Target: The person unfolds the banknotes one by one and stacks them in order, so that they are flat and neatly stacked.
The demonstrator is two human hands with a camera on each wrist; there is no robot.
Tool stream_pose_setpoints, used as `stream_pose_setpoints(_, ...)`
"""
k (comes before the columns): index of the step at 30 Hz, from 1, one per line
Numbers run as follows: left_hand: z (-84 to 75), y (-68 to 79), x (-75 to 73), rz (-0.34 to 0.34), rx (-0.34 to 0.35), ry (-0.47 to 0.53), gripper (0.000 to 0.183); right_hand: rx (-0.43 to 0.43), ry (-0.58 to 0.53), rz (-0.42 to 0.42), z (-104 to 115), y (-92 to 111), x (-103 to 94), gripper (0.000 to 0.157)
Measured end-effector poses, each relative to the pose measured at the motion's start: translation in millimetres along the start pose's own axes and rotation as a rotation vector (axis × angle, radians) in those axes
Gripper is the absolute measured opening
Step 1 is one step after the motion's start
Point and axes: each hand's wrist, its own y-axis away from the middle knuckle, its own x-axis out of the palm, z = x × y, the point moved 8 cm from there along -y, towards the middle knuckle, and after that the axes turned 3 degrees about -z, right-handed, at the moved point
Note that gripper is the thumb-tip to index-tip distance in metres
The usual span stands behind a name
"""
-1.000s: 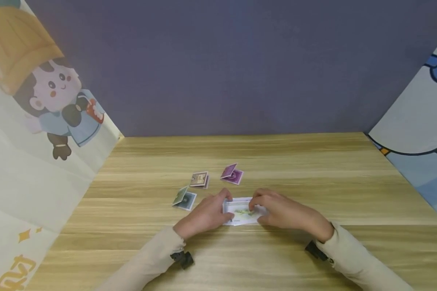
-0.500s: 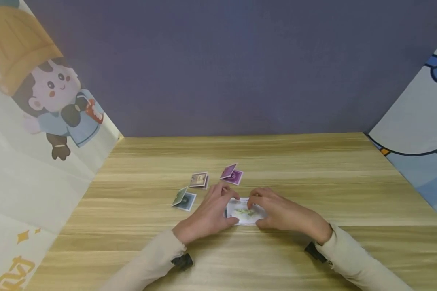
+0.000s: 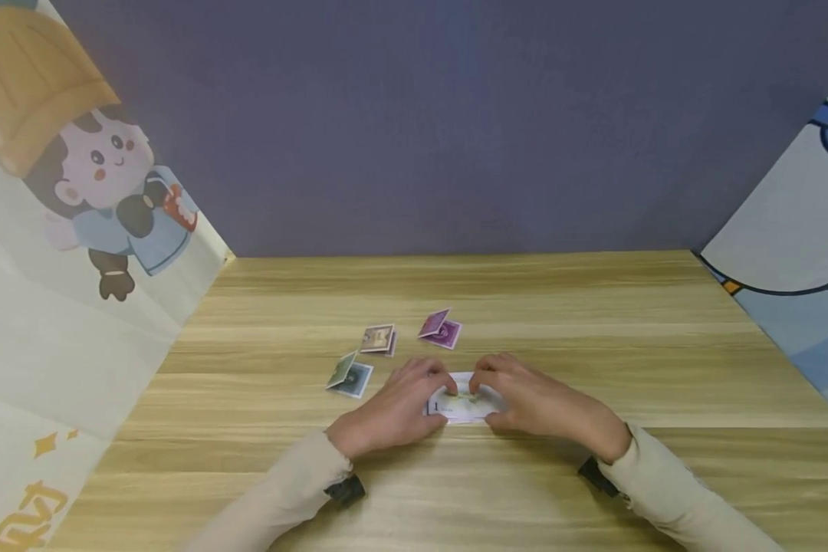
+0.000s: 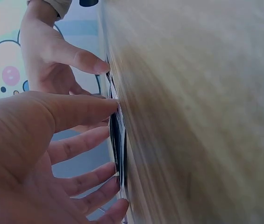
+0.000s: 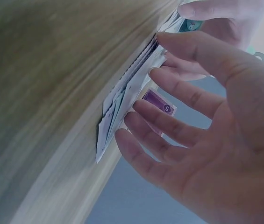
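A small stack of white play banknotes (image 3: 468,411) lies on the table, its top printed with a figure 1 and a yellow-green drawing. My left hand (image 3: 385,406) holds the left end, thumb at the near edge and a bent forefinger on top. At the other end, my right hand (image 3: 541,400) grips it in a mirrored way. The right wrist view shows several uneven layers in the banknote stack (image 5: 120,108), with the right thumb touching its near edge. Seen edge-on in the left wrist view, the banknotes (image 4: 118,144) lie between thumb and fingers.
Three folded notes stand half-open beyond my left hand: a grey-green one (image 3: 350,376), a brown one (image 3: 378,338) and a purple one (image 3: 442,331). A dark blue-grey panel (image 3: 455,130) rises behind the wooden table (image 3: 593,307). Cartoon-printed sheets flank both sides.
My left hand shifts slightly right along the banknotes, and its forefinger bends down onto the top. The right hand stays almost still. The folded notes have not moved.
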Motion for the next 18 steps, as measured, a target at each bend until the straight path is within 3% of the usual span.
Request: stream_pose_setpoints(18,-0.9,-0.3,0.3,0.033,0.006,-0.051,0.035,-0.052,0.061,-0.013,5.3,1.2,-2.2,0.035)
